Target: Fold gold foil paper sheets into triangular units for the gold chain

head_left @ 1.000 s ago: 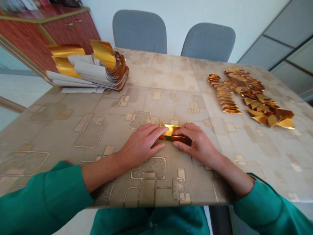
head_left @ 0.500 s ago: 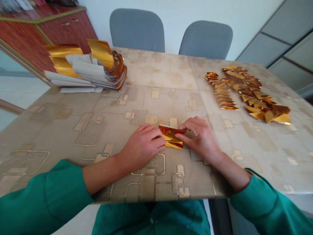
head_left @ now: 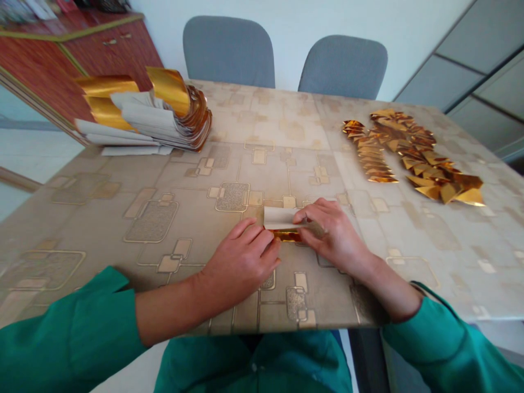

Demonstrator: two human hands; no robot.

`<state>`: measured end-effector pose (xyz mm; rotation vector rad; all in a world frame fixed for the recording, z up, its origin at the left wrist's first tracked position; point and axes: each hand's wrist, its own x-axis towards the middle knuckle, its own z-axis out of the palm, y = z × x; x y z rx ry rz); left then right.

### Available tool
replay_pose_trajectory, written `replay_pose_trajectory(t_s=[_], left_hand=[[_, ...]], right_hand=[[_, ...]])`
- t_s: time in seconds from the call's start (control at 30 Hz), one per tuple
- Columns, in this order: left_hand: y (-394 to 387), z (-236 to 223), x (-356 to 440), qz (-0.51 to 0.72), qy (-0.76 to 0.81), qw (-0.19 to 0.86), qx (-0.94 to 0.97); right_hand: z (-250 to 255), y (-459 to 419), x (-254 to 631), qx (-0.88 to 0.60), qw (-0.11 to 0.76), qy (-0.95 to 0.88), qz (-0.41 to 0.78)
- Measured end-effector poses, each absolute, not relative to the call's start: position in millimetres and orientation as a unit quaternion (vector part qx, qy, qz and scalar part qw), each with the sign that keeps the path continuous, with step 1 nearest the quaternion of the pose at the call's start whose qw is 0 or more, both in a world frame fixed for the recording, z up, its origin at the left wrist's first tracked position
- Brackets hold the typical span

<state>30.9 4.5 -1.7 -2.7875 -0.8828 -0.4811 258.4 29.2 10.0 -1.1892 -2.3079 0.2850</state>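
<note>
Near the front edge of the patterned table, a short strip of paper lay flat with its white side up, a band of gold foil showing along its near edge. The left hand rested on the tabletop just below the strip, its fingers curled and close together, their tips at the strip's near left corner. The right hand came in from the other side, its fingers lying narrow and nearly straight across the strip's right end, with the thumb just below them. Both hands were touching the strip, but I could not tell whether either was gripping it or only pressing it down.

Toward the far right of the table, a long row of small folded gold pieces lay beside a larger spread of gold triangles, so a good many pieces looked finished. At the far left, a thick curved bundle of gold strips sat with white paper sheets and loose gold foil, which suggested plenty of material was left. Only the one strip lay between the hands.
</note>
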Motion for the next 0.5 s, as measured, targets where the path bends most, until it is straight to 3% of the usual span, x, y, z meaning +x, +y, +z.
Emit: replay_pose_trajectory(t_s=[0.5], left_hand=[[10, 9, 21, -0.179, -0.302, 0.073, -0.933]], right_hand=[[8, 25, 256, -0.413, 0.203, -0.882, 0.099]])
